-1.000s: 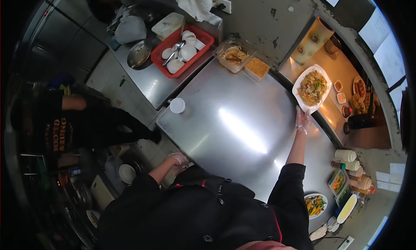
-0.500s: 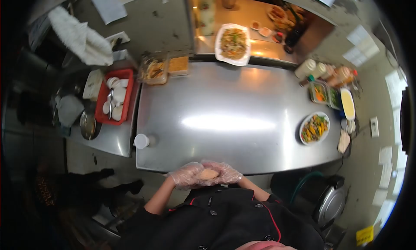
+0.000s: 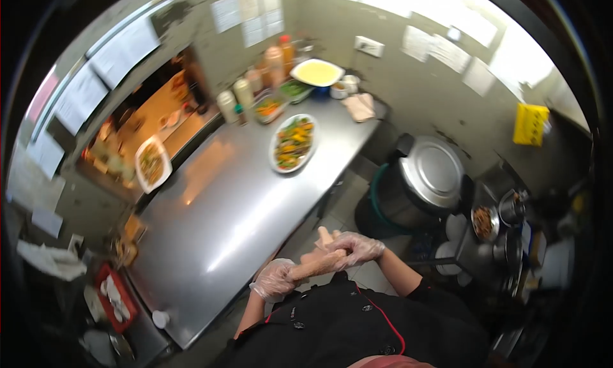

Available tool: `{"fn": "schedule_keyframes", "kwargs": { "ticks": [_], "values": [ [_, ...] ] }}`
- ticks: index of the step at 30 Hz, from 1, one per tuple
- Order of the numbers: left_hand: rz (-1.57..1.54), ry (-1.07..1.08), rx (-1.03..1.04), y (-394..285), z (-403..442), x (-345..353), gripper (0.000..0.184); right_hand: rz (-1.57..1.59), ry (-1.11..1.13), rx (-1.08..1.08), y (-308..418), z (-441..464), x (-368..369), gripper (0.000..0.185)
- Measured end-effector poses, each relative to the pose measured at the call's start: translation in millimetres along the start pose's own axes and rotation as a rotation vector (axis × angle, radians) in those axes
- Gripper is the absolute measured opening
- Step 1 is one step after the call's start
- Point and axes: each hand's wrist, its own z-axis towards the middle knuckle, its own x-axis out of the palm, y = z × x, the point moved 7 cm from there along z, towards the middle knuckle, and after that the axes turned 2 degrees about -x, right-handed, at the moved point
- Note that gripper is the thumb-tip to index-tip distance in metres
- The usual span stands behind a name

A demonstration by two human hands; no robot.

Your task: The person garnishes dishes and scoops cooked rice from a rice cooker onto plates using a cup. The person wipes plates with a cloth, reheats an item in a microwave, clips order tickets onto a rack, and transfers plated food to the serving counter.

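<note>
Both my hands wear clear plastic gloves and are in front of my black jacket, past the table's front edge. Stretched between them is a crumpled beige cloth [image 3: 317,266]. My left hand [image 3: 274,280] is closed round its lower left end. Closer to the lidded pot, my right hand [image 3: 359,250] grips the other end, and a loose piece of the cloth sticks up beside its fingers. On the steel table [image 3: 220,224] in front of me stands an oval white plate of vegetables and meat [image 3: 292,143].
A large lidded pot [image 3: 434,173] stands right of the table. At the table's far end are sauce bottles [image 3: 274,65], a yellow-filled dish [image 3: 317,73] and a folded cloth [image 3: 359,107]. A noodle plate [image 3: 153,164] sits at the pass window; a red basket [image 3: 117,298] is lower left.
My view has swung to the right, bringing the pot and right-hand shelves into sight. My hands have moved apart, and the cloth, bunched between them before, is now drawn out.
</note>
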Motion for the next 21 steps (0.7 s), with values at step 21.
{"fn": "schedule_keyframes", "kwargs": {
  "ticks": [21],
  "values": [
    [-0.242,0.542,0.333,-226.4,463.9,29.7,0.037,-0.132,-0.792,0.224,18.4,-169.4,-399.2,0.016]
  ]
}}
